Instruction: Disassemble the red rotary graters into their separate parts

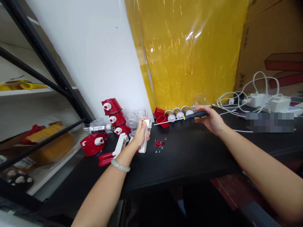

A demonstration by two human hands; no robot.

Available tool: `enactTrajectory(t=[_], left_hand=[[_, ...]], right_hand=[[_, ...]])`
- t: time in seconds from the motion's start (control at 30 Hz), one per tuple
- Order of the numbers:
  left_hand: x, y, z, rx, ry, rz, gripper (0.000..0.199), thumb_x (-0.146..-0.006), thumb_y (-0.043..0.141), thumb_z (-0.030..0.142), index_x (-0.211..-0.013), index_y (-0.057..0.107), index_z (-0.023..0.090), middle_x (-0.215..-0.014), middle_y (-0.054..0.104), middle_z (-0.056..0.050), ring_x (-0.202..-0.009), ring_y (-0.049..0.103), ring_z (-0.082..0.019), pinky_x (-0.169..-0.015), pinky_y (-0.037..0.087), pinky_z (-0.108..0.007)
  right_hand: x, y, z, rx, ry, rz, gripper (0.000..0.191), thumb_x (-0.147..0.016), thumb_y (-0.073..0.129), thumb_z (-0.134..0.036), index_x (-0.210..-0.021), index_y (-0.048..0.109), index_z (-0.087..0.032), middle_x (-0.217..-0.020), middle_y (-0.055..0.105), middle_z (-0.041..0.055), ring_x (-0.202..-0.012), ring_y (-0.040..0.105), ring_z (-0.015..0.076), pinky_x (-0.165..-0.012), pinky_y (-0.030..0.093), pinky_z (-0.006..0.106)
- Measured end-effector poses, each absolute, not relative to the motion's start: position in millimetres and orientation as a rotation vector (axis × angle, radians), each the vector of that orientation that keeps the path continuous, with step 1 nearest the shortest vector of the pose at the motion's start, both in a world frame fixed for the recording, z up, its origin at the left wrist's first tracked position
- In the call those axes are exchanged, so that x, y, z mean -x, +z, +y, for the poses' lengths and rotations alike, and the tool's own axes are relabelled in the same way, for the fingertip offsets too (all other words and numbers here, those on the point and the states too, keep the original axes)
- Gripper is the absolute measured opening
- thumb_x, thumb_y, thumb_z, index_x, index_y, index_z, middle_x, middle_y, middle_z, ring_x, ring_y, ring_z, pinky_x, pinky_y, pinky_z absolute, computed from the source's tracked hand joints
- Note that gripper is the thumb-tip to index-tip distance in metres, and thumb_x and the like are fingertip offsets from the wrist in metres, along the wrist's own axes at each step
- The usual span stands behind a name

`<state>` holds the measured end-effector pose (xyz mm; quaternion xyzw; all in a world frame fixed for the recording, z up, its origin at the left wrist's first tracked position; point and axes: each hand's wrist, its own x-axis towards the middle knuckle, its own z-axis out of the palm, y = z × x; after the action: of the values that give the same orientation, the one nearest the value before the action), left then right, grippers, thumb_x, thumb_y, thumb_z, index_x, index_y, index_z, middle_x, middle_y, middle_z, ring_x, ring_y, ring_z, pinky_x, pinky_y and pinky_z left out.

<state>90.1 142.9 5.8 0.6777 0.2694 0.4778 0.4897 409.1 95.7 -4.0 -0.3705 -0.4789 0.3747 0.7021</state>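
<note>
My left hand [140, 136] is closed around a white plastic crank handle [147, 123], its round end turned to the right. In my right hand [211, 119] is a screwdriver [195, 115] with a black and yellow grip, held nearly level. Its long shaft points left, and the tip meets the round end of the handle; whether it sits on a screw is too small to tell. Small red plastic pieces [159, 143] and several loose screws [162, 147] lie on the black table below. More white handles [120, 144] with red grips [106, 158] rest left of my left wrist.
Stacked red housings [117, 118] and a separate red part [91, 145] stand at the left. Clear plastic cups [134, 116], red pushers [163, 120] and metal drums [178, 113] line the back. White cables [227, 101] and adapters [280, 103] lie right. A black shelf frame [44, 56] borders the left.
</note>
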Motion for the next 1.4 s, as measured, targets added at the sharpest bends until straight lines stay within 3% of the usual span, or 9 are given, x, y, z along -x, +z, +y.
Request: enactTrajectory(t=[0.13, 0.37, 0.57, 0.77, 0.93, 1.0, 1.2, 1.3, 1.4], left_hand=[[-90, 7, 142, -1.64, 1.164, 0.663, 0.042, -0.085, 0.052, 0.058, -0.11, 0.04, 0.027, -0.07, 0.049, 0.006, -0.04, 0.043, -0.006, -0.033, 0.034, -0.015], [-89, 10, 142, -1.628, 1.188, 0.66, 0.042, -0.084, 0.053, 0.059, -0.108, 0.04, 0.027, -0.069, 0.049, 0.006, -0.04, 0.042, -0.006, -0.033, 0.033, -0.016], [-89, 10, 141, -1.627, 1.183, 0.651, 0.042, -0.085, 0.053, 0.059, -0.11, 0.04, 0.027, -0.07, 0.049, 0.006, -0.04, 0.043, -0.006, -0.033, 0.034, -0.016], [-89, 10, 142, -1.64, 1.186, 0.664, 0.041, -0.085, 0.051, 0.059, -0.108, 0.04, 0.027, -0.069, 0.048, 0.006, -0.04, 0.043, -0.007, -0.032, 0.033, -0.015], [-89, 7, 143, -1.646, 1.177, 0.651, 0.04, -0.086, 0.05, 0.058, -0.11, 0.04, 0.027, -0.07, 0.048, 0.006, -0.04, 0.043, -0.006, -0.032, 0.033, -0.015], [-90, 7, 143, -1.654, 1.174, 0.65, 0.04, -0.086, 0.05, 0.058, -0.11, 0.04, 0.027, -0.071, 0.048, 0.006, -0.041, 0.043, -0.006, -0.032, 0.034, -0.015], [-91, 5, 142, -1.663, 1.15, 0.661, 0.039, -0.087, 0.049, 0.058, -0.109, 0.039, 0.027, -0.071, 0.048, 0.006, -0.041, 0.042, -0.006, -0.031, 0.033, -0.015], [-91, 5, 142, -1.65, 1.146, 0.665, 0.04, -0.086, 0.05, 0.058, -0.109, 0.039, 0.027, -0.071, 0.048, 0.006, -0.04, 0.042, -0.006, -0.031, 0.033, -0.015], [-91, 6, 141, -1.655, 1.149, 0.667, 0.039, -0.087, 0.05, 0.058, -0.109, 0.039, 0.027, -0.07, 0.048, 0.006, -0.041, 0.043, -0.006, -0.032, 0.033, -0.015]], right_hand=[[-408, -6, 99, 1.091, 0.685, -1.065, 0.031, -0.079, 0.057, -0.052, -0.072, 0.057, -0.022, -0.058, 0.048, -0.0014, -0.045, 0.04, 0.0103, -0.042, 0.036, 0.025], [-410, -6, 95, 0.681, 0.962, -1.061, 0.028, -0.064, 0.071, -0.03, -0.087, 0.055, -0.028, -0.09, 0.059, -0.0023, -0.081, 0.06, 0.016, -0.068, 0.053, 0.031], [-408, -10, 101, 1.045, 0.78, -1.119, 0.038, -0.08, 0.056, -0.059, -0.074, 0.054, -0.022, -0.05, 0.045, -0.004, -0.04, 0.04, 0.0099, -0.046, 0.042, 0.027], [-409, -6, 97, 0.69, 0.966, -1.042, 0.033, -0.062, 0.076, -0.027, -0.088, 0.056, -0.029, -0.09, 0.061, -0.0041, -0.078, 0.061, 0.0132, -0.067, 0.051, 0.027], [-410, -11, 103, 0.997, 0.859, -1.072, 0.034, -0.08, 0.058, -0.056, -0.074, 0.055, -0.023, -0.054, 0.052, -0.0021, -0.045, 0.048, 0.0119, -0.045, 0.039, 0.026], [-410, -13, 106, 1.032, 0.769, -1.075, 0.032, -0.08, 0.061, -0.053, -0.073, 0.056, -0.022, -0.052, 0.048, -0.004, -0.041, 0.041, 0.0086, -0.043, 0.035, 0.024], [-409, -7, 98, 0.697, 0.982, -0.992, 0.039, -0.059, 0.076, -0.019, -0.093, 0.06, -0.029, -0.089, 0.066, -0.0021, -0.082, 0.063, 0.0152, -0.069, 0.052, 0.028], [-409, -6, 98, 0.753, 1.018, -1.0, 0.024, -0.071, 0.07, -0.038, -0.09, 0.062, -0.026, -0.089, 0.069, 0.0049, -0.086, 0.065, 0.0216, -0.067, 0.054, 0.035], [-410, -9, 103, 1.016, 0.825, -1.06, 0.036, -0.079, 0.06, -0.058, -0.08, 0.063, -0.022, -0.058, 0.061, 0.0037, -0.052, 0.058, 0.0179, -0.048, 0.047, 0.031]])
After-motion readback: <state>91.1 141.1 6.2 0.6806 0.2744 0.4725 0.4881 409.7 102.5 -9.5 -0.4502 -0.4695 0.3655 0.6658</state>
